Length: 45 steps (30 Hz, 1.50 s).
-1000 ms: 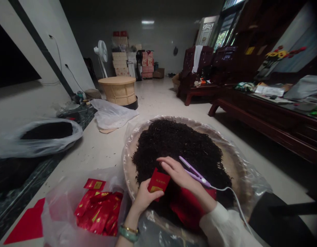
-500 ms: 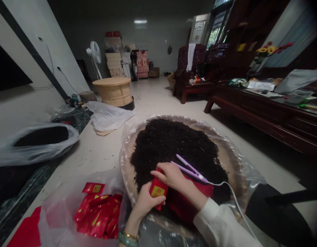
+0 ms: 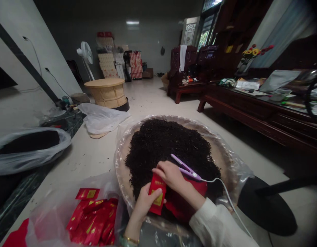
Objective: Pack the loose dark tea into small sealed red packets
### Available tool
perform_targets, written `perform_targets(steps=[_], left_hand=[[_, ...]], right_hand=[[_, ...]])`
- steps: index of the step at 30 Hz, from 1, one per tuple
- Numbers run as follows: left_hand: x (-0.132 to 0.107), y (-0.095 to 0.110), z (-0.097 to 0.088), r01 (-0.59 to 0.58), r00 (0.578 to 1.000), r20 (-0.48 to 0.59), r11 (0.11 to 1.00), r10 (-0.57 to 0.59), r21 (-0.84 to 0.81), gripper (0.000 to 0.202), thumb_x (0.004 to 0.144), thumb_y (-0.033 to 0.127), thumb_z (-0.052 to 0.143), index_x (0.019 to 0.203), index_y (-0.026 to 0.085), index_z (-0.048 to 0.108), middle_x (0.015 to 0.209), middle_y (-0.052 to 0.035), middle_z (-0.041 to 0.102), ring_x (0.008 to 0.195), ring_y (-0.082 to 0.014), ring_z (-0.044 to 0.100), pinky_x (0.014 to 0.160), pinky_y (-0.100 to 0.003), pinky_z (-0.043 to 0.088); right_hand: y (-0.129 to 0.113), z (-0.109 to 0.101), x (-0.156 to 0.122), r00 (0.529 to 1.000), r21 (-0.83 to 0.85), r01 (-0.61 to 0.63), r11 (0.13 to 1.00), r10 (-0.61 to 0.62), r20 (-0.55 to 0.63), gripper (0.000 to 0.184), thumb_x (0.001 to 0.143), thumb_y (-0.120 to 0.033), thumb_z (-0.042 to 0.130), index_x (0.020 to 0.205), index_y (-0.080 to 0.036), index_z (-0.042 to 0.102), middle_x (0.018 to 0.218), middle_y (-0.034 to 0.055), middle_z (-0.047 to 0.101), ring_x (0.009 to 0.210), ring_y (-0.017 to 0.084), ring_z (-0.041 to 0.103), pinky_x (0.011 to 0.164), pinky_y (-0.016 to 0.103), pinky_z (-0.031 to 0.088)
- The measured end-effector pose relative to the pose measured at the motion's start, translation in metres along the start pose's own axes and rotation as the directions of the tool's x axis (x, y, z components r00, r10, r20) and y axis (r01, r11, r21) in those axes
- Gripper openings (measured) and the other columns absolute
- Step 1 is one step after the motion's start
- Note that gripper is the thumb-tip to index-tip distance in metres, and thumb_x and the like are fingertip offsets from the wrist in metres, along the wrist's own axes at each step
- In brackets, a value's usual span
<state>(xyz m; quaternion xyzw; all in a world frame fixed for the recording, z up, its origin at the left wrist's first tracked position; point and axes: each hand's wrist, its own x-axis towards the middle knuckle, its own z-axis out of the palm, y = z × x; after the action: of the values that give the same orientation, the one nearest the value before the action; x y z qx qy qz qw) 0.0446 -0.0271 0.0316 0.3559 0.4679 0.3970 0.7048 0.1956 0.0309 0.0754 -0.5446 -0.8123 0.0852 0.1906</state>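
Observation:
My left hand (image 3: 146, 202) grips a small red packet (image 3: 156, 195) with a gold label, held upright at the near edge of a heap of dark loose tea leaves (image 3: 168, 147). My right hand (image 3: 171, 176) pinches at the packet's top, fingers curled together over its mouth. The tea lies on a wide round woven tray (image 3: 225, 157) lined with clear plastic. A purple clamp-like tool (image 3: 185, 166) with a white cord lies on the tea just behind my right hand. More red packets (image 3: 189, 195) lie under my right forearm.
A clear plastic bag (image 3: 58, 212) at lower left holds several filled red packets (image 3: 94, 219). Another plastic bag with dark tea (image 3: 27, 147) sits at the left. A round wooden tub (image 3: 107, 92) and a fan (image 3: 86, 55) stand farther back. A long dark wooden table (image 3: 263, 113) runs along the right.
The view has swung slightly left. Both hands with the packet have drawn back from the heap toward the tray's near edge, and the packet now stands more upright.

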Motion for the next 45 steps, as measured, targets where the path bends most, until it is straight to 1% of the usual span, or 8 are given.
perform_targets(steps=[3, 6, 14, 20, 27, 33, 39, 45], left_hand=[[-0.001, 0.001, -0.001, -0.023, 0.998, -0.051, 1.000, 0.022, -0.016, 0.061, 0.059, 0.053, 0.081, 0.100, 0.011, 0.064, 0.086, -0.0123, 0.075, 0.059, -0.0221, 0.072, 0.059, -0.031, 0.056], [-0.002, 0.001, 0.000, -0.035, 0.997, -0.069, 0.999, 0.033, -0.030, 0.063, 0.057, 0.054, 0.082, 0.099, 0.011, 0.065, 0.088, -0.0140, 0.075, 0.060, -0.0224, 0.072, 0.059, -0.031, 0.056], [-0.002, -0.001, 0.003, -0.063, 0.996, -0.071, 0.998, 0.060, -0.032, 0.059, 0.051, 0.046, 0.088, 0.093, 0.011, 0.065, 0.084, -0.0117, 0.075, 0.064, -0.0242, 0.073, 0.058, -0.030, 0.056], [0.000, -0.003, 0.001, -0.077, 0.994, -0.076, 0.997, 0.075, -0.015, 0.059, 0.054, 0.048, 0.086, 0.095, 0.011, 0.065, 0.086, -0.0114, 0.076, 0.065, -0.0246, 0.073, 0.058, -0.030, 0.057], [-0.003, -0.004, 0.007, -0.086, 0.996, -0.011, 0.996, 0.086, -0.014, 0.058, 0.055, 0.044, 0.086, 0.098, 0.011, 0.065, 0.080, -0.0086, 0.076, 0.065, -0.0237, 0.072, 0.062, -0.031, 0.057], [-0.007, 0.000, 0.009, -0.054, 0.998, -0.017, 0.999, 0.054, 0.008, 0.061, 0.050, 0.049, 0.087, 0.092, 0.011, 0.065, 0.071, -0.0058, 0.074, 0.061, -0.0221, 0.071, 0.059, -0.030, 0.056], [-0.006, 0.002, 0.013, -0.073, 0.997, -0.003, 0.995, 0.073, -0.066, 0.067, 0.058, 0.055, 0.082, 0.106, 0.013, 0.061, 0.090, -0.0089, 0.074, 0.068, -0.0230, 0.072, 0.063, -0.031, 0.055], [-0.005, 0.002, 0.011, -0.062, 0.998, -0.021, 0.998, 0.062, -0.014, 0.064, 0.059, 0.057, 0.080, 0.102, 0.013, 0.063, 0.088, -0.0087, 0.074, 0.072, -0.0236, 0.071, 0.063, -0.030, 0.054]], right_hand=[[0.028, -0.012, -0.005, 0.978, -0.204, -0.188, 0.961, 0.165, -0.124, 0.033, 0.092, -0.043, 0.057, 0.111, -0.016, 0.061, 0.102, 0.0139, 0.069, 0.091, 0.026, 0.061, 0.074, 0.032, 0.043], [0.053, -0.012, -0.014, 0.957, -0.313, -0.285, 0.906, 0.290, -0.032, 0.043, 0.085, -0.038, 0.066, 0.119, -0.013, 0.058, 0.105, 0.0172, 0.067, 0.094, 0.031, 0.061, 0.074, 0.035, 0.045], [0.070, -0.022, -0.022, 0.973, -0.087, -0.230, 0.969, 0.231, -0.001, 0.037, 0.085, -0.032, 0.059, 0.120, -0.018, 0.058, 0.101, 0.0090, 0.067, 0.087, 0.022, 0.065, 0.071, 0.029, 0.048], [0.042, -0.062, -0.025, 0.981, 0.455, 0.002, 0.890, -0.091, 0.173, 0.040, 0.082, -0.034, 0.063, 0.119, -0.018, 0.065, 0.103, 0.0067, 0.072, 0.083, 0.021, 0.066, 0.071, 0.027, 0.048], [0.002, -0.063, -0.024, 0.951, 0.443, 0.047, 0.895, -0.175, 0.253, 0.032, 0.089, -0.038, 0.057, 0.112, -0.019, 0.069, 0.100, 0.0073, 0.075, 0.085, 0.022, 0.068, 0.074, 0.027, 0.048], [0.000, -0.056, -0.027, 0.963, 0.374, 0.072, 0.925, -0.163, 0.217, 0.030, 0.094, -0.038, 0.050, 0.108, -0.019, 0.070, 0.097, 0.0093, 0.074, 0.087, 0.022, 0.068, 0.076, 0.026, 0.047], [-0.002, -0.054, -0.032, 0.970, 0.306, 0.063, 0.950, -0.131, 0.205, 0.029, 0.095, -0.036, 0.047, 0.105, -0.020, 0.070, 0.090, 0.0088, 0.074, 0.081, 0.021, 0.066, 0.072, 0.026, 0.046], [-0.001, -0.056, -0.032, 0.969, 0.420, 0.051, 0.906, -0.146, 0.198, 0.028, 0.091, -0.034, 0.053, 0.109, -0.019, 0.068, 0.101, 0.0100, 0.073, 0.089, 0.024, 0.067, 0.076, 0.030, 0.049]])
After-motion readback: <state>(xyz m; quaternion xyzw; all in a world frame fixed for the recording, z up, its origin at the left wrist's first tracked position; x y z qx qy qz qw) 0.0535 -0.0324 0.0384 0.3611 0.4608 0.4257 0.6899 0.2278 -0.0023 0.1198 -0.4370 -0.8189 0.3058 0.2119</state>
